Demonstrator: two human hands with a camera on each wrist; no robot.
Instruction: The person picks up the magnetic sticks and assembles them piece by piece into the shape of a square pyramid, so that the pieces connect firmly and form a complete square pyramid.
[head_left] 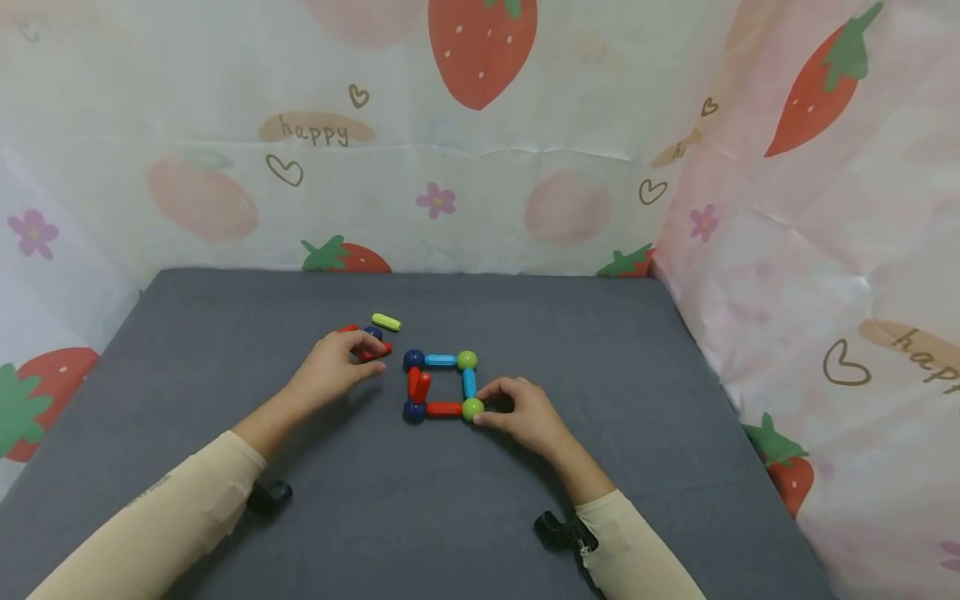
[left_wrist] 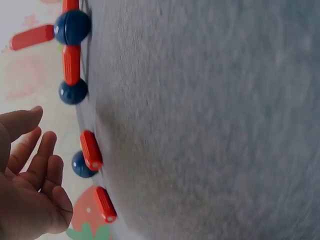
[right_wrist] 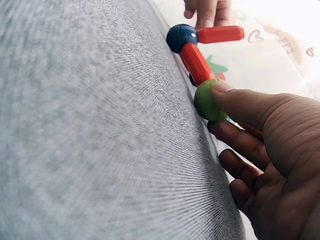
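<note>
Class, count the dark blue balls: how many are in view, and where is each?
3: the far-left ball and near-left ball of the square, and a third ball partly behind the left hand. Others may be hidden there.

Reads "happy" in brown handwriting on an orange oval (head_left: pixel 317 129) of the back curtain (head_left: pixel 480 229). Reads "happ", cut off at the edge of view, on the right-hand curtain (head_left: pixel 825 250). Starts with "h", then hard to read, on a smaller oval (head_left: pixel 677 148) near the corner. Shows blurred "happy" lettering (right_wrist: pixel 286 42) in the right wrist view.
</note>
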